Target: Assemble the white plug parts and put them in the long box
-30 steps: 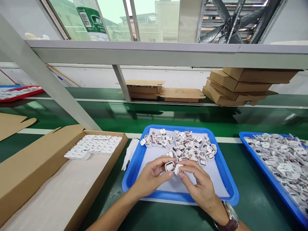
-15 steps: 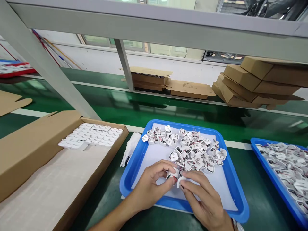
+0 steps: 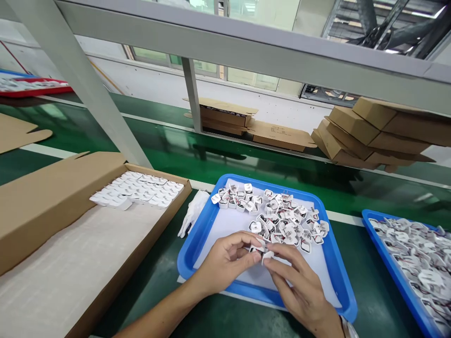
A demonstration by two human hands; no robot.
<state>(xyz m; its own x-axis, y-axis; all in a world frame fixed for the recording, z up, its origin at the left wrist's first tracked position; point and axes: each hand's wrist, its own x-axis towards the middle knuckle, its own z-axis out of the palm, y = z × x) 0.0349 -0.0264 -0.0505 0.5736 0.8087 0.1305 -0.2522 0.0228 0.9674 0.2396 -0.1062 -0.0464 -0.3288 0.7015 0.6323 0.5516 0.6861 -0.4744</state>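
Note:
Over the near part of a blue tray (image 3: 186, 256), my left hand (image 3: 225, 265) pinches a small white plastic housing (image 3: 256, 246) between thumb and fingers. Close against it, my right hand (image 3: 301, 286) grips a small white cover piece (image 3: 268, 256) with its fingertips, tilted beside the housing. Whether the two pieces are joined by wires is hidden by the fingers. Behind my hands lies a heap of similar white housings (image 3: 282, 218) with dark and red wires inside, on a white sheet in the tray. A smaller group of housings (image 3: 237, 197) sits at the tray's far left.
On the left stands an open cardboard box (image 3: 116, 263) with rows of white pieces (image 3: 139, 190) at its far end. A white glove (image 3: 193, 211) lies between box and tray. Another blue tray (image 3: 394, 272) of wired parts is at right. Stacked cartons (image 3: 373, 131) stand behind a metal frame (image 3: 246, 37).
The view has shifted slightly. Both hands stay together over the tray; the cover piece in my right hand is turned a little against the housing.

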